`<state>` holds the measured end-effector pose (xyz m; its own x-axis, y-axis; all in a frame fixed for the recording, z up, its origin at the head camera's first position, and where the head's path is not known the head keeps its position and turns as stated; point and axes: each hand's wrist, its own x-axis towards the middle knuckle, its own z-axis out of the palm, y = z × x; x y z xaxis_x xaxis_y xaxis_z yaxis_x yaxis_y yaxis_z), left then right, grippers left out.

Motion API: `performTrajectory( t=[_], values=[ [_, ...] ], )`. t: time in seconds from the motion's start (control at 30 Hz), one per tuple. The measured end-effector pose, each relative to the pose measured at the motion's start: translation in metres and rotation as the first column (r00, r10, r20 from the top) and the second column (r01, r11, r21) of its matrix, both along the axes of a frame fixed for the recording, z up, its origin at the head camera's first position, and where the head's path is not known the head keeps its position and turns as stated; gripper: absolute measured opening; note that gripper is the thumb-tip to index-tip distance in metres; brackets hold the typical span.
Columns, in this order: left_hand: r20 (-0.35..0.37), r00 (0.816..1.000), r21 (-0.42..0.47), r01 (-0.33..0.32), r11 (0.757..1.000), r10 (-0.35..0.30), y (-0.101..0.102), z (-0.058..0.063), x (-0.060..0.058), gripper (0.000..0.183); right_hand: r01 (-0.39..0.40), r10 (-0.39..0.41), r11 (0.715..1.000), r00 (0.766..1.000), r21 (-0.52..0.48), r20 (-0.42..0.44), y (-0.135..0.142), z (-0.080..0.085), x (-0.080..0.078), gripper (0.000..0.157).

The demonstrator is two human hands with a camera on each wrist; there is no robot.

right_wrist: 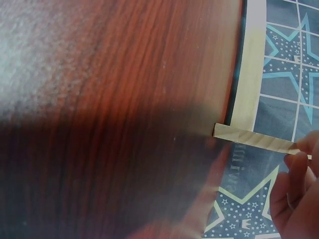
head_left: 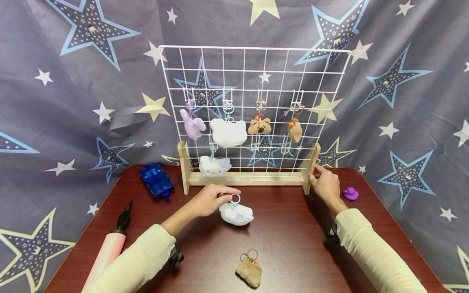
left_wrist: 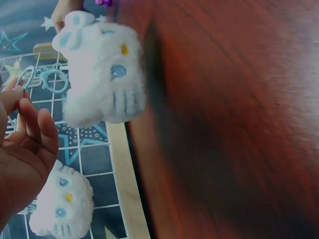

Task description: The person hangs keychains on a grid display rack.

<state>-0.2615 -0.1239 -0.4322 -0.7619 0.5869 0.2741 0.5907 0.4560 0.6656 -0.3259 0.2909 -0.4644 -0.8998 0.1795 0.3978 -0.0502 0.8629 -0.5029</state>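
My left hand (head_left: 210, 200) pinches the light-blue ring of a white plush cat keychain (head_left: 236, 214). The plush dangles over the table in front of the rack; its blue bow and yellow nose show in the left wrist view. At the rack's right end, my right hand (head_left: 325, 184) grips the wooden side post (head_left: 311, 169) between thumb and fingers. The white wire grid rack (head_left: 253, 49) bears a purple plush (head_left: 192, 125), a white plush (head_left: 229, 132), a brown bear plush (head_left: 259, 126), a brown plush (head_left: 294, 131) and a lower white cat plush (head_left: 215, 166).
A brown plush keychain (head_left: 250, 272) lies near the table's front. On the left are a blue plastic case (head_left: 156, 181) and a pink pump (head_left: 108, 252) with a black nozzle. A purple rubber duck (head_left: 350, 193) sits right of my right hand. Star-patterned cloth (head_left: 110, 134) hangs behind.
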Motion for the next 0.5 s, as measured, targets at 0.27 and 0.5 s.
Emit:
performTrajectory(
  t=[0.27,0.5],
  values=[
    [-0.016,1.0,0.06,-0.026,0.998,0.027,0.007,0.009,-0.013,0.028,0.007,-0.007,1.0,1.0,-0.01,0.012,-0.001,0.001,0.0,0.046],
    [-0.023,0.997,0.064,-0.074,0.995,0.076,0.02,0.019,-0.023,0.029,0.013,-0.013,1.0,1.0,-0.011,0.01,0.0,0.0,0.0,0.046]
  ],
)
